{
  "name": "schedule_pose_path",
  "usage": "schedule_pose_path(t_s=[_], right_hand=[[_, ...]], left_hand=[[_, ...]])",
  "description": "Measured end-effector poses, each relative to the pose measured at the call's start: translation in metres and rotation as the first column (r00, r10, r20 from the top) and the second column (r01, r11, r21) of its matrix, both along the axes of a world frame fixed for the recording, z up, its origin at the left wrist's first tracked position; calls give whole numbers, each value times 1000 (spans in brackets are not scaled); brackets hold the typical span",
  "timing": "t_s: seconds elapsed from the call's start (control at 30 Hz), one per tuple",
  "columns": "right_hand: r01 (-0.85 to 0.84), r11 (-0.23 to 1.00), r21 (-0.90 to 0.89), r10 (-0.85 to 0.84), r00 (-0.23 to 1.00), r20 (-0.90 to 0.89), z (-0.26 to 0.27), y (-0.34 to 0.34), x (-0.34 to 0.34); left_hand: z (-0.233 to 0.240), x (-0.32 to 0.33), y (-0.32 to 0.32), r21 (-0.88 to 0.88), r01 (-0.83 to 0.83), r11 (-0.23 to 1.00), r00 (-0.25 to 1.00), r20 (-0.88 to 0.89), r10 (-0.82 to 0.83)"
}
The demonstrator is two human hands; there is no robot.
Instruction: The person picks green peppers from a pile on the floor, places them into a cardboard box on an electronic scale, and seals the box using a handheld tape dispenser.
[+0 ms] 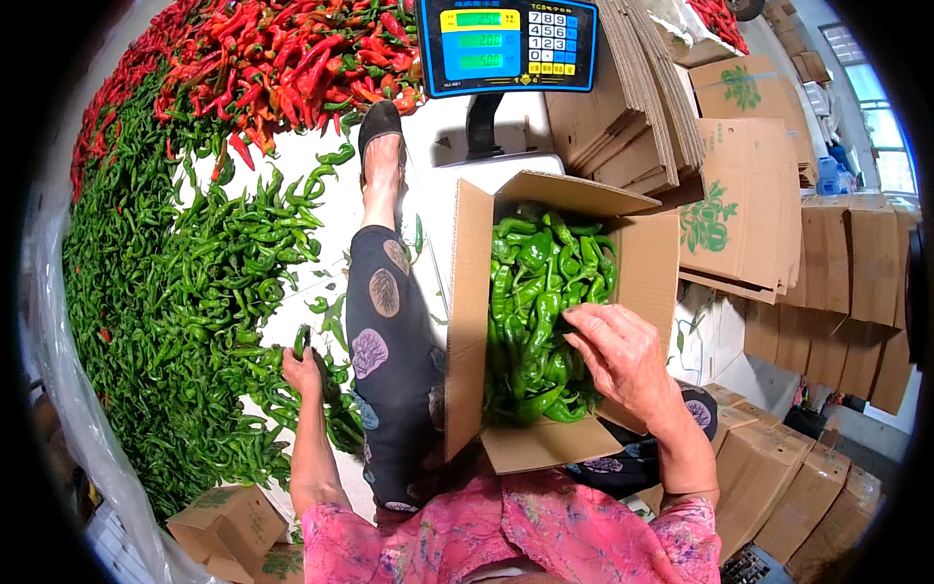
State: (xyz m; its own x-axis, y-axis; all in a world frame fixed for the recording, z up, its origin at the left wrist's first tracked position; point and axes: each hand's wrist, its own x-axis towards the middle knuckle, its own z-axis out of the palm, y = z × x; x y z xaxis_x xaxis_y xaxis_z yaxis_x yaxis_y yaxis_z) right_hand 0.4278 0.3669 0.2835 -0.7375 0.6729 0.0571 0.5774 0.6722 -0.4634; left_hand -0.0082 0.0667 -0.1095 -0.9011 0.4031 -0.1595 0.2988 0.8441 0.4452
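Observation:
An upright cardboard box (468,314) with its flaps folded outward stands between my legs, on the platform of a digital scale. Glossy green peppers (536,292) fill much of its inside. Over the right part of these peppers hovers my right hand (620,343), fingers bent and slightly apart, with nothing visible in them. To the left of my leg, my left hand (301,372) grips a green pepper (302,337) between thumb and fingers. That hand is at the edge of a wide heap of loose green peppers (182,328).
Red peppers (292,66) are heaped at the far left. The scale's lit display (507,47) rises on a post behind the box. Flattened cartons (620,95) lean beside it, with more cartons (744,204) at right. A small box (226,522) sits at lower left.

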Motion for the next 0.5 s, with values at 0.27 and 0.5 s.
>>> schedule_pose_path(t_s=[0.27, 0.5], right_hand=[[54, 998, 38, -57, 995, 79, -5, 4, 22], [35, 999, 39, -38, 996, 76, -16, 4, 32]], left_hand=[[18, -6, -34, -94, 122, 988, 978, -161, -136], [182, 32, 94, 473, 68, 878, 943, 258, -212]])
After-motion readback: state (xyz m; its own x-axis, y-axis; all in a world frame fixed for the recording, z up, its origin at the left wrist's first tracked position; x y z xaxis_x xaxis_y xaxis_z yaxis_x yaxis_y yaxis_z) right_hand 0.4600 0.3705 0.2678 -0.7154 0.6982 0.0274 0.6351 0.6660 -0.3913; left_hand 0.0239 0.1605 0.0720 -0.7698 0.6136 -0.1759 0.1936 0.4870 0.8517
